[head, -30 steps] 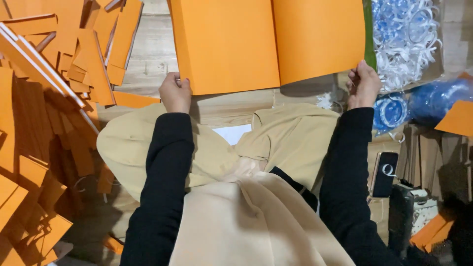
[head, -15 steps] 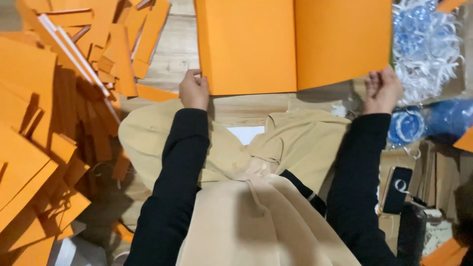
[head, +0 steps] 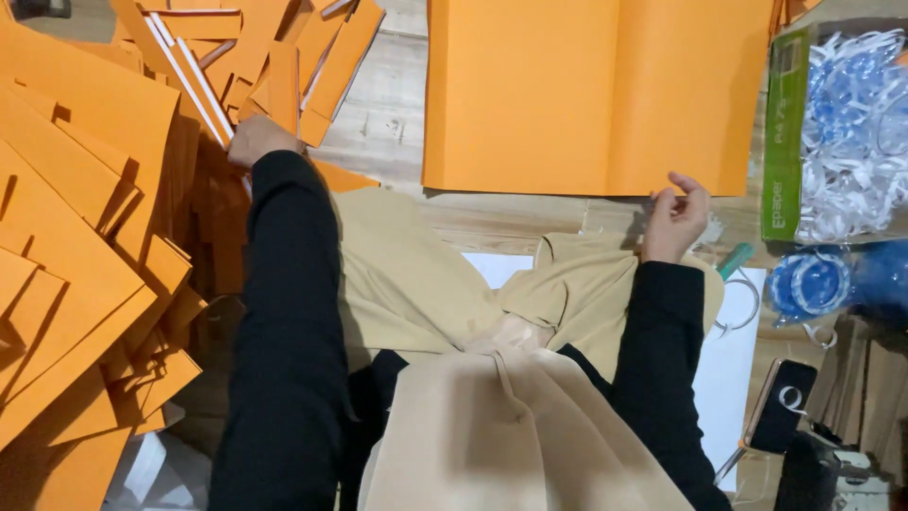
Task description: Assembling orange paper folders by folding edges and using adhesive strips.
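Note:
A large orange folded card sheet [head: 596, 90] lies flat on the wooden floor in front of me. My right hand [head: 673, 222] pinches its near edge at the lower right. My left hand [head: 253, 139] has reached left into a heap of orange card strips and flat pieces [head: 95, 218]; its fingers are curled among the strips with white edges, and I cannot tell whether they grip one. Both arms wear black sleeves; my beige trousers fill the bottom middle.
A green box [head: 783, 142] holding white and blue plastic loops stands at the right, with a blue bag of loops [head: 823, 284] below it. A dark phone [head: 780, 405] and a white sheet [head: 733, 369] lie by my right knee. More orange strips [head: 312, 57] lie scattered at top.
My left hand has let go of the big sheet's near-left edge and moved left into the strip pile. The view has shifted left. My right hand stays at the sheet's edge.

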